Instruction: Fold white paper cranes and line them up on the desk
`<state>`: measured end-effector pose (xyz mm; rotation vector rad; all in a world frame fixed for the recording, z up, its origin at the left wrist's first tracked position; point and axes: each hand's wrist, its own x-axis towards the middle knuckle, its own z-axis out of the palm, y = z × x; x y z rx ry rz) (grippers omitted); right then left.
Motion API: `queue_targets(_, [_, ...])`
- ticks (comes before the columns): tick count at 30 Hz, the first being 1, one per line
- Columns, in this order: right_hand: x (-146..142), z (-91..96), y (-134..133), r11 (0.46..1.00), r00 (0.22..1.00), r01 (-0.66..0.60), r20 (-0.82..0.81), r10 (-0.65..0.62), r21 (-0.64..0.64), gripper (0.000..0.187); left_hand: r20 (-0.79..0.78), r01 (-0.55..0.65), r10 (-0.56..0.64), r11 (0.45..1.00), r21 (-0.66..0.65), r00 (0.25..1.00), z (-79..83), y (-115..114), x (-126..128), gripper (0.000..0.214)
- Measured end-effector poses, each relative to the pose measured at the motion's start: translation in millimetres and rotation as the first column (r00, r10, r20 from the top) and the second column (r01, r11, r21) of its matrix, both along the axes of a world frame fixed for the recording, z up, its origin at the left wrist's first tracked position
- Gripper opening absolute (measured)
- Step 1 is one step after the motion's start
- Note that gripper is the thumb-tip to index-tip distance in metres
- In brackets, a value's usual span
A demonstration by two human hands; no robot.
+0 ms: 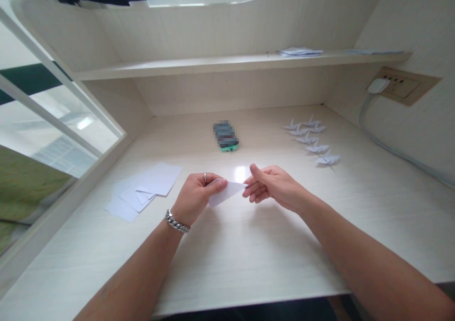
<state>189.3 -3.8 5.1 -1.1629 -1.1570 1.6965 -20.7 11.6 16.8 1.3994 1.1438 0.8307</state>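
My left hand [199, 191], with a ring and a chain bracelet, pinches a folded piece of white paper [229, 192] between thumb and fingers. The paper is held above the desk and tapers to a point on its right side. My right hand [268, 183] is at that pointed tip, its fingertips touching or just behind it. Its thumb is raised apart from the fingers. Several loose white paper sheets [159, 179] lie overlapping to the left of my left hand. Several folded paper cranes [316, 148] stand in a group beyond my right hand.
A phone-like object [226, 136] with a green edge, its face pixelated, lies at the back middle of the desk [199, 273]. Above runs a shelf [213, 65] with stacked papers [300, 51]. A grey cable [391, 148] hangs from a wall socket [408, 85] at right.
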Motion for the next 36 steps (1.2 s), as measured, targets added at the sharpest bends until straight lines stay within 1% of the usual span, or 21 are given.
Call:
queue_targets(5, [-10,-1.4,-3,0.992,0.993,-0.098,0.080,0.091,0.081,0.051,-0.058,0.024,-0.023,0.999,0.021,0.998,1.2,-2,3,0.029])
queue_targets(8, [-13,-3.3,-4,0.992,0.993,-0.080,0.096,0.071,0.098,0.045,-0.056,0.035,-0.034,0.999,0.016,0.998,0.6,-2,4,0.028])
queue_targets(14, [-13,-3.4,-4,0.993,0.992,-0.060,0.118,0.049,0.100,0.041,0.002,0.049,-0.049,0.998,-0.026,0.999,-2.8,-1,2,0.031])
queue_targets(17, [-9,-1.5,-4,0.993,0.991,-0.087,0.110,0.078,0.083,0.047,-0.001,0.045,-0.045,0.999,-0.013,0.999,-3.2,0,1,0.031])
queue_targets(20, [-6,-0.6,-2,0.998,0.994,-0.050,0.100,0.045,0.050,0.057,-0.007,0.023,-0.023,1.000,-0.001,1.000,-2.8,0,1,0.031])
queue_targets(22, [-6,-1.4,-1,0.997,0.995,-0.046,0.096,0.040,0.060,0.060,-0.028,0.019,-0.019,1.000,0.006,0.999,-2.1,0,2,0.031])
queue_targets(26, [-11,-3.8,-2,0.983,0.985,-0.123,0.137,0.104,0.134,0.051,-0.063,0.040,-0.040,0.999,0.006,0.997,-0.8,-2,5,0.031])
queue_targets(30, [-14,-5.2,-3,0.985,0.983,-0.099,0.168,0.074,0.140,0.042,-0.037,0.038,-0.038,0.999,-0.012,0.999,-0.7,-3,6,0.029])
queue_targets(33, [-14,-7.6,-3,0.972,0.984,-0.109,0.160,0.076,0.209,0.034,-0.032,0.048,-0.048,0.999,-0.006,0.998,-0.6,-4,7,0.028])
queue_targets(36, [-15,-9.5,-2,0.958,0.987,-0.096,0.151,0.056,0.271,0.028,-0.066,0.064,-0.063,0.998,0.015,0.996,0.1,-4,8,0.029])
